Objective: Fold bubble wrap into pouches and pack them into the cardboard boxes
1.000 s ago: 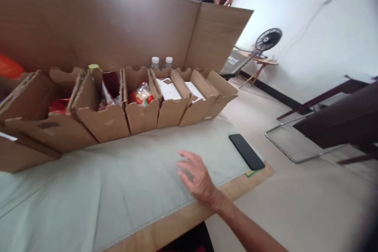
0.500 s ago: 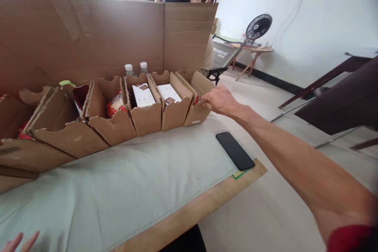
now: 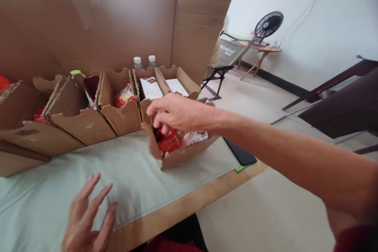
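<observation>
A cardboard box (image 3: 189,154) stands turned sideways at the front of the row. Red packets (image 3: 169,141) and a pale, printed packet (image 3: 195,137) lie inside it. My right hand (image 3: 181,112) reaches over the box from the right, fingers curled at its far wall near the left corner. It looks closed on that wall, though the contact is partly hidden. Low on the left, my left hand (image 3: 88,216) hovers over the pale cloth (image 3: 124,177) with fingers spread, holding nothing.
Several cardboard bins (image 3: 82,124) line the table, holding white boxes (image 3: 151,88) and a red-and-clear packet (image 3: 125,94). Two capped bottles (image 3: 137,63) stand behind them, before a tall cardboard screen (image 3: 124,27). A phone (image 3: 240,152) lies near the right edge. People are beyond the screen.
The end box has come out of the row, toward me and leftward, and turned sideways, showing its packets. My right hand moved left with it. My left hand rose farther into view.
</observation>
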A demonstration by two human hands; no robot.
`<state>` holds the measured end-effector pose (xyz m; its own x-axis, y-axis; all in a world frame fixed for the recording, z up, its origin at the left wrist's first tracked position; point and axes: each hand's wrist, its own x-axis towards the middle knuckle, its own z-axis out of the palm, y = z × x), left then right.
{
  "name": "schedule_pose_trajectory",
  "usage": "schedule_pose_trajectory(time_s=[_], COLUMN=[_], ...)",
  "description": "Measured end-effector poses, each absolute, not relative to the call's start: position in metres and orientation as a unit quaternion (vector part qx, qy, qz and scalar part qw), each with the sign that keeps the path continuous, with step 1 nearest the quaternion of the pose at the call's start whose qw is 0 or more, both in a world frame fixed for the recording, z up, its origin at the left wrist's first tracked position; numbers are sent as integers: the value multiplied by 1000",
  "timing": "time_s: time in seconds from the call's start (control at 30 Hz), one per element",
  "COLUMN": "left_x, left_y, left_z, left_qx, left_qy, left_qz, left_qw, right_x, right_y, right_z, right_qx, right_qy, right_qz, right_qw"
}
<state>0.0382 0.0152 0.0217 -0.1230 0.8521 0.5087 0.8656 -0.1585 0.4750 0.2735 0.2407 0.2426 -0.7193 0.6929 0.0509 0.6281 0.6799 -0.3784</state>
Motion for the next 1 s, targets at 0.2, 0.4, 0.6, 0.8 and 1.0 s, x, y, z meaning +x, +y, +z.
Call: schedule_pose_trajectory(time_s=[0.2, 0.4, 0.6, 0.8, 1.0], left_x=[73, 103, 136, 145, 125], left_y=[28, 69, 121, 162, 133], left_z=[22, 7, 11, 6, -1], left_qx=[-656, -627, -573, -580, -634], left_qy=[-642, -642, -596, -559, -566], left_qz=[-391, -404, -463, -478, -394], left_qw=[-69, -180, -319, -350, -349], right_x=[360, 449, 412, 409, 407], right_y=[234, 204, 213, 250, 205], right_z=[226, 72, 33, 26, 2], right_qx=[-411, -574, -511, -530, -593], right_qy=[-736, -592, -635, -629, -638], right_qz=[189, 402, 438, 380, 303], right_qw=[503, 399, 379, 423, 387])
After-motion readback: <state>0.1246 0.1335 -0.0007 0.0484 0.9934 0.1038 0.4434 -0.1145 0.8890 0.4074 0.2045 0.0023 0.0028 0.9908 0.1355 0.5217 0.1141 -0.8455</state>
